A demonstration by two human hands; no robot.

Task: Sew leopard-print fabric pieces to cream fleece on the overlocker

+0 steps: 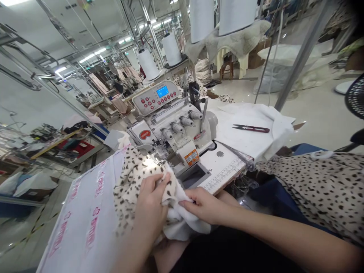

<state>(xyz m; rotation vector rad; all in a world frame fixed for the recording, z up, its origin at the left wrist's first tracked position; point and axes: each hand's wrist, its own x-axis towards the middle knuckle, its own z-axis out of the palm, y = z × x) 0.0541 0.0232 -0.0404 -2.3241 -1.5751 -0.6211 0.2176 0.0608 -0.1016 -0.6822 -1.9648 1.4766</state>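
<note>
L hand (152, 201): fingers curled, bunching spotted fabric (133, 182) on surface (85, 220), lower center, just in front of overlocker (173, 129) presser foot (159, 158). R hand (203, 206): fingers together, pressed flat on white fabric (182, 223). Thread snips (251, 129) on white cloth (250, 146), right of machine.

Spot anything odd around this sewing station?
Only minor: red-handled thread snips lie loose on the white fabric behind the overlock machine, a sharp tool left on cloth rather than stowed. Nothing looks damaged or spilled.
</note>
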